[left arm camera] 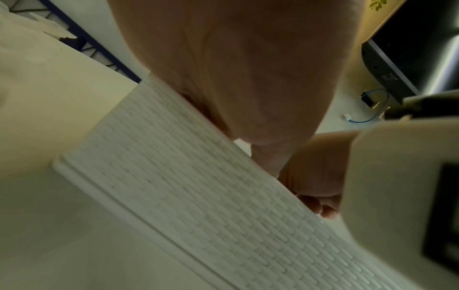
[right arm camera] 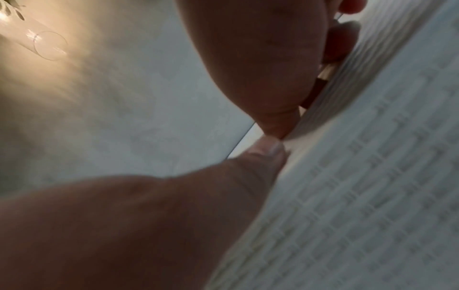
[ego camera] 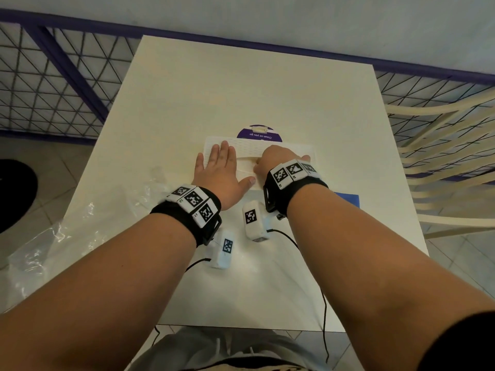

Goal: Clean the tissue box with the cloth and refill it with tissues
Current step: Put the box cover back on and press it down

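A white tissue box (ego camera: 267,148) with a woven pattern lies flat in the middle of the table, top up, and fills much of the left wrist view (left arm camera: 198,196) and the right wrist view (right arm camera: 372,196). My left hand (ego camera: 222,167) rests flat on the box's left part, fingers straight, palm (left arm camera: 248,68) on the lid. My right hand (ego camera: 273,159) has its fingers curled down at the slot (ego camera: 246,163). Thumb and forefinger meet (right arm camera: 273,137) at the slot's rim. What lies between them is hidden. A blue cloth (ego camera: 348,199) shows on the table behind my right wrist.
Crumpled clear plastic wrap (ego camera: 67,236) hangs off the table's left edge. Two white tagged devices (ego camera: 253,219) with black cables lie near the front. A purple round sticker (ego camera: 259,133) sits behind the box. A cream chair (ego camera: 442,156) stands right, a wire fence (ego camera: 53,81) left.
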`<state>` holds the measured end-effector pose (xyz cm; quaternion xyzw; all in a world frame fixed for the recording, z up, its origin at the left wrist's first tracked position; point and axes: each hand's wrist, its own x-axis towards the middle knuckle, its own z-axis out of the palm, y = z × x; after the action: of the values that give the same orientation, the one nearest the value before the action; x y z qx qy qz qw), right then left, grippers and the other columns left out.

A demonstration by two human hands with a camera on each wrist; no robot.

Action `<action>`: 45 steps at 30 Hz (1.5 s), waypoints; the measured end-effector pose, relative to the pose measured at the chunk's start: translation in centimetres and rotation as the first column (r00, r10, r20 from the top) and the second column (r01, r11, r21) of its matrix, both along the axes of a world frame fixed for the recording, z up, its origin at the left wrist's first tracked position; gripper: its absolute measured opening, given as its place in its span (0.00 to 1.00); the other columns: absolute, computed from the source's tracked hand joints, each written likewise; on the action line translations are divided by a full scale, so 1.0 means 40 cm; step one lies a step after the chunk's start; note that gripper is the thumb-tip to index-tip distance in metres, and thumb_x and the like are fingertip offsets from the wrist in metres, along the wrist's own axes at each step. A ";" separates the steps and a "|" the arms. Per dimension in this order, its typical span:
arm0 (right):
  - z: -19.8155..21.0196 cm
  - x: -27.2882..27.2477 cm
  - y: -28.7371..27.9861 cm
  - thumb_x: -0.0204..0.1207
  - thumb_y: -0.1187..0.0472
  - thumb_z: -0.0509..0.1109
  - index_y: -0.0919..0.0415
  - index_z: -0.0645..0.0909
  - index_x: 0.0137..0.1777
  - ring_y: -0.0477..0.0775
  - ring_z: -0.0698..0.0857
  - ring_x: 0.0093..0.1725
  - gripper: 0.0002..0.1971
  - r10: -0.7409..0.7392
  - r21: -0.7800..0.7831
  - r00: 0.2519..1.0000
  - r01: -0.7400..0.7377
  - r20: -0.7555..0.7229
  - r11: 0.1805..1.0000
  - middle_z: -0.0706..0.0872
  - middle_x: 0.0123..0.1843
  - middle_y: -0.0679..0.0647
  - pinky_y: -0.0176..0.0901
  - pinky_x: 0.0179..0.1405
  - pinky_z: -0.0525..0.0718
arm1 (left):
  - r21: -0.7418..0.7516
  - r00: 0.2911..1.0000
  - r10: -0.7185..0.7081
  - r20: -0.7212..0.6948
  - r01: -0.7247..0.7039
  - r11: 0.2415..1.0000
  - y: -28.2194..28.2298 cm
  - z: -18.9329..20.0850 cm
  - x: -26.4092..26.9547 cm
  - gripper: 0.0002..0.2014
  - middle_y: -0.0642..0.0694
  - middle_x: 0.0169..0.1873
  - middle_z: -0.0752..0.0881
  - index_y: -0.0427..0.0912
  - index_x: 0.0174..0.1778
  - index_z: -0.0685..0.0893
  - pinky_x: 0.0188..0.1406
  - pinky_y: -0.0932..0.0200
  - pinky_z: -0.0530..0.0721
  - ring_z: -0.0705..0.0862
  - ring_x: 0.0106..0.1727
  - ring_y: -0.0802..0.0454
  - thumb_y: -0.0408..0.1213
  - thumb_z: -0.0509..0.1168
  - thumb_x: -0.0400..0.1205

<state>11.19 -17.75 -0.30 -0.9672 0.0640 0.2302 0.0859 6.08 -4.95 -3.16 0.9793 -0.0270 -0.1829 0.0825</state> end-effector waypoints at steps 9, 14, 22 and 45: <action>-0.039 -0.002 0.010 0.72 0.59 0.63 0.53 0.77 0.40 0.59 0.79 0.43 0.02 0.212 -0.180 0.973 -0.227 -0.096 0.957 0.81 0.37 0.50 0.73 0.67 0.56 | -0.003 1.000 0.004 0.008 -0.004 1.000 -0.001 -0.007 0.001 0.42 0.45 0.84 0.36 0.41 0.83 0.38 0.80 0.40 0.36 0.36 0.84 0.48 0.66 0.43 0.82; -0.019 -0.025 0.017 0.72 0.54 0.68 0.54 0.74 0.32 0.59 0.79 0.46 0.10 0.298 -0.233 0.950 -0.312 -0.092 0.921 0.81 0.36 0.49 0.69 0.70 0.60 | -0.003 1.000 -0.002 0.003 0.002 1.000 0.002 -0.010 0.002 0.42 0.45 0.84 0.36 0.41 0.83 0.37 0.80 0.40 0.36 0.36 0.84 0.49 0.66 0.42 0.82; -0.029 0.011 0.016 0.71 0.63 0.61 0.52 0.80 0.36 0.56 0.80 0.40 0.08 0.010 -0.045 0.997 -0.014 -0.071 0.999 0.82 0.36 0.50 0.71 0.71 0.58 | -0.012 1.000 -0.003 -0.007 0.003 1.000 0.001 -0.003 -0.001 0.43 0.45 0.84 0.35 0.41 0.83 0.37 0.80 0.40 0.35 0.35 0.84 0.49 0.66 0.41 0.81; -0.032 -0.029 0.028 0.76 0.47 0.66 0.48 0.81 0.60 0.55 0.71 0.67 0.15 0.097 -0.058 0.971 -0.087 0.221 0.995 0.75 0.64 0.50 0.57 0.61 0.72 | -0.001 0.999 0.004 -0.034 -0.004 1.000 -0.002 0.007 0.002 0.42 0.44 0.84 0.36 0.41 0.83 0.37 0.80 0.39 0.36 0.36 0.84 0.49 0.64 0.42 0.82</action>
<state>10.01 -16.64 -1.59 -0.9906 0.0145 0.1224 0.0588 6.15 -5.02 -2.87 0.9760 -0.0237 -0.1994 0.0839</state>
